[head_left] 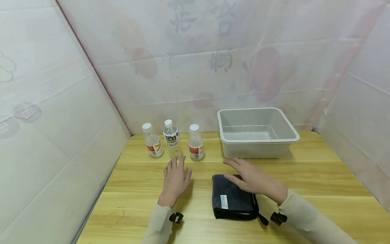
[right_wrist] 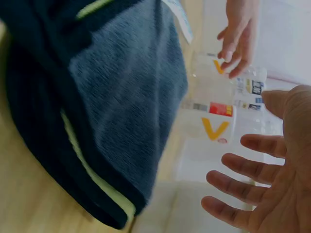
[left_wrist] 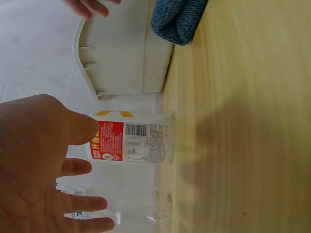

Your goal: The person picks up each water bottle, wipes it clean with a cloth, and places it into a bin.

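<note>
Terry cloth (head_left: 233, 198) on matt wood table (head_left: 320, 176)

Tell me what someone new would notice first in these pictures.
Three clear plastic bottles with white caps stand in a row at the table's back left, beside a grey plastic tub. In front, the left hand reaches open toward the bottles, and the right hand hovers over a folded dark blue cloth.

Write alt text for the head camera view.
Two open hands hover over a wooden table: the left hand near three small bottles, the right hand over a folded dark cloth. An empty grey plastic tub stands behind the cloth, by the back wall.
</note>
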Motion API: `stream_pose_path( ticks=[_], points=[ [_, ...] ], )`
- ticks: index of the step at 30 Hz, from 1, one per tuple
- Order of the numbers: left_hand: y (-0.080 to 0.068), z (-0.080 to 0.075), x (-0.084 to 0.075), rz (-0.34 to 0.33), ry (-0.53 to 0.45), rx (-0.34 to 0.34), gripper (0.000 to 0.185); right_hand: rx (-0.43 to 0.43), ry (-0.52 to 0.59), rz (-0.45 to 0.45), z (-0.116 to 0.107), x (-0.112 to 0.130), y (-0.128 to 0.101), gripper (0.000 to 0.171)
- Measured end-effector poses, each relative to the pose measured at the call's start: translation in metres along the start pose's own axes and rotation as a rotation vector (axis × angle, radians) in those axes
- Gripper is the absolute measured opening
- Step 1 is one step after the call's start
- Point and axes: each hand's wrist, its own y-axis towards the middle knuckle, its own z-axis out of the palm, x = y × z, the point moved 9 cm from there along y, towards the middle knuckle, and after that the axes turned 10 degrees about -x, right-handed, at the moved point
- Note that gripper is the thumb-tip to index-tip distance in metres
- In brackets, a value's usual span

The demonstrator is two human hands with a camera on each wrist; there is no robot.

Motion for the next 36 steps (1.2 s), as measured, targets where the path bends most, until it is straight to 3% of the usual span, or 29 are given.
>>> stream_pose_path(
  ticks=[5,10,21,31,36],
  points=[
    [-0.004,0.005,0.005,-0.013,0.008,0.016,0.052,0.065,-0.009,0.003,0.016,0.005,-0.005,0.067],
    [-0.006,0.005,0.005,0.002,0.023,0.018,0.05,0.09,-0.005,-0.043,0.024,0.018,-0.015,0.063],
    [-0.008,0.004,0.007,0.021,0.045,0.008,0.047,0.122,-0.106,-0.275,0.045,0.049,-0.052,0.066],
    [-0.008,0.004,0.007,0.034,0.056,0.011,0.046,0.286,-0.171,-0.242,0.062,0.05,-0.067,0.08],
    [-0.008,0.004,0.007,0.039,0.062,0.015,0.046,0.205,-0.294,-0.379,0.059,0.062,-0.07,0.078]
  ],
)
